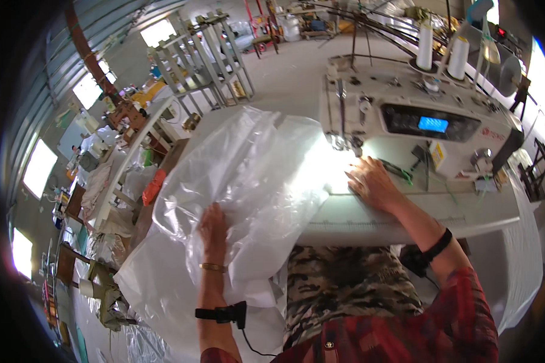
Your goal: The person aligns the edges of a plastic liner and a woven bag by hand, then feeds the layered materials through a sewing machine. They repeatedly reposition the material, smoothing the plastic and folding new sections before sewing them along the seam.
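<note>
A large clear plastic sheet lies wrinkled over the left of the sewing table, its lower part hanging over the front edge. At its left side my left hand is closed on a fold of the plastic, with the fingertips partly hidden. My right hand lies just below the needle area of the sewing machine, fingers stretched out and slightly spread toward the sheet's right edge. Bright lamplight washes out the plastic beside the needle, so its edge there is hard to make out. The machine's display glows blue.
Two white thread cones stand behind the machine. Small dark tools and green thread lie right of the needle. On the left is a cluttered side bench with an orange-red bundle. A metal rack stands beyond the table.
</note>
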